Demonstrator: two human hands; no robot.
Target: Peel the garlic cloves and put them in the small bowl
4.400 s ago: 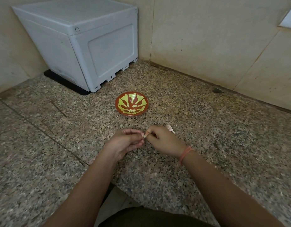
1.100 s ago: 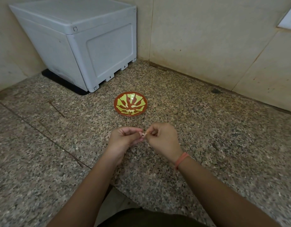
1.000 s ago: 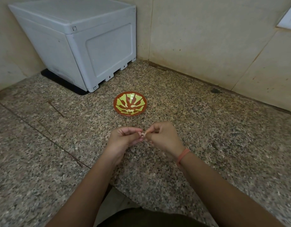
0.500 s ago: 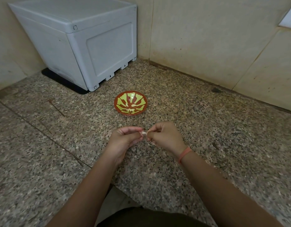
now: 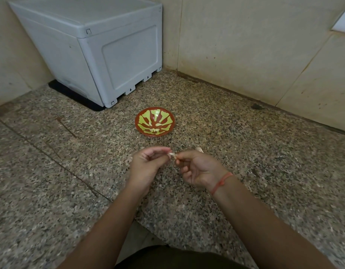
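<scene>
A small red bowl point(image 5: 168, 115) with a yellow-green pattern sits on the granite counter, with a few pale peeled cloves point(image 5: 155, 129) inside it. In front of the bowl, my left hand point(image 5: 146, 166) and my right hand point(image 5: 198, 168) meet fingertip to fingertip. Between them they pinch one small whitish garlic clove point(image 5: 172, 154). My right palm is turned partly upward, and a red thread circles that wrist. The clove is mostly hidden by the fingertips.
A large grey plastic box point(image 5: 94, 47) stands in the back left corner. A scrap of garlic skin point(image 5: 199, 148) lies just behind my right hand. Tiled walls point(image 5: 245, 45) close the counter at the back, and the counter's front edge runs below my forearms.
My right hand has rolled so its palm faces more upward, uncovering the scrap of skin behind it. Both hands still pinch the clove in the same place. The bowl has not moved.
</scene>
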